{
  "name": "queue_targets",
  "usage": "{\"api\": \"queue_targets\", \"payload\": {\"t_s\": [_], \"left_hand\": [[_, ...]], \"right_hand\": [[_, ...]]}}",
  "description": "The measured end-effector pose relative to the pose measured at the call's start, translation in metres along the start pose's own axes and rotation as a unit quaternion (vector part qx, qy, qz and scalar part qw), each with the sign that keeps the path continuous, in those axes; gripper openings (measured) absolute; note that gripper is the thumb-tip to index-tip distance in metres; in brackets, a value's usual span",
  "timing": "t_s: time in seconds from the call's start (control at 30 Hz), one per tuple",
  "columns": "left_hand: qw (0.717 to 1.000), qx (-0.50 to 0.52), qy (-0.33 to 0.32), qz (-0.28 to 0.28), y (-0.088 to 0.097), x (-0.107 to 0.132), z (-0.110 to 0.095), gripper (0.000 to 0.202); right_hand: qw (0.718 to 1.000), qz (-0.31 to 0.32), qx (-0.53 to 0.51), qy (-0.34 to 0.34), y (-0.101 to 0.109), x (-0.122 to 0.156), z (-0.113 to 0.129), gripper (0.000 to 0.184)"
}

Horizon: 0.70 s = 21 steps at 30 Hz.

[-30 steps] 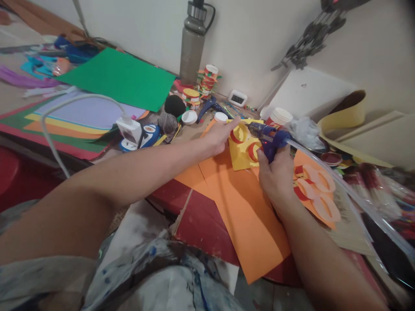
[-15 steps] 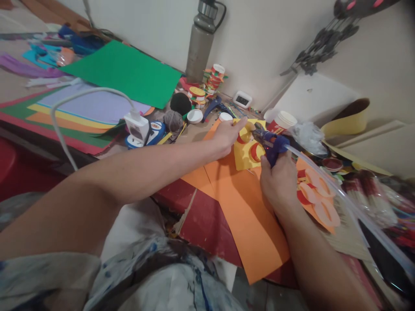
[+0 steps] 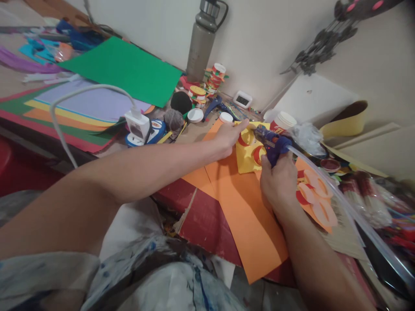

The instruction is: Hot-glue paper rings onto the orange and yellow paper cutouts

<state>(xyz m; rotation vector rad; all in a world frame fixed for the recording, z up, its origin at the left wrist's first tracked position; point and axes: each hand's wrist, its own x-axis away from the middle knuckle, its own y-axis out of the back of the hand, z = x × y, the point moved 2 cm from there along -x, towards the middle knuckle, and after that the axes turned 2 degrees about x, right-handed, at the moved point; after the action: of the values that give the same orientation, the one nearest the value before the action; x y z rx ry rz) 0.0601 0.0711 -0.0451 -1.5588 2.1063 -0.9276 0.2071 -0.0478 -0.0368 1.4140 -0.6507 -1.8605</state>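
My right hand [image 3: 279,183] is closed round the grip of a blue glue gun [image 3: 271,141], whose nozzle points left at a yellow paper piece [image 3: 247,156] with red rings on it. A clear glue stick [image 3: 340,203] runs back from the gun toward the lower right. My left hand [image 3: 228,137] reaches across and pinches the yellow piece at its upper left edge. Both hands work above orange paper sheets [image 3: 249,216] lying on a red surface.
A green sheet [image 3: 125,71] and stacked coloured sheets [image 3: 71,114] lie at the left. A white plug with cable [image 3: 139,125], a grey bottle [image 3: 202,41], tape rolls [image 3: 214,77], a white cup [image 3: 283,121] and brushes [image 3: 369,198] crowd the table.
The glue gun nozzle has come closer to the yellow piece, and my left hand has shifted slightly along its upper edge. The view moved a little.
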Motion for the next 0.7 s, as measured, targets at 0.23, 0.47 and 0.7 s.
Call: {"api": "queue_targets", "payload": {"t_s": [0.23, 0.47, 0.7], "left_hand": [[0.999, -0.009, 0.032, 0.019, -0.0039, 0.0053, 0.0000, 0.033], [1.000, -0.007, 0.004, 0.001, -0.0011, 0.0019, 0.0005, 0.032], [0.999, 0.025, -0.025, 0.003, -0.0002, 0.0003, -0.0078, 0.027]], "right_hand": [[0.999, 0.012, -0.036, 0.016, 0.0039, -0.0012, 0.0059, 0.048], [0.999, 0.017, -0.032, -0.002, 0.0054, -0.0029, 0.0081, 0.049], [1.000, 0.018, -0.003, -0.020, 0.0071, -0.0031, 0.0078, 0.050]]}}
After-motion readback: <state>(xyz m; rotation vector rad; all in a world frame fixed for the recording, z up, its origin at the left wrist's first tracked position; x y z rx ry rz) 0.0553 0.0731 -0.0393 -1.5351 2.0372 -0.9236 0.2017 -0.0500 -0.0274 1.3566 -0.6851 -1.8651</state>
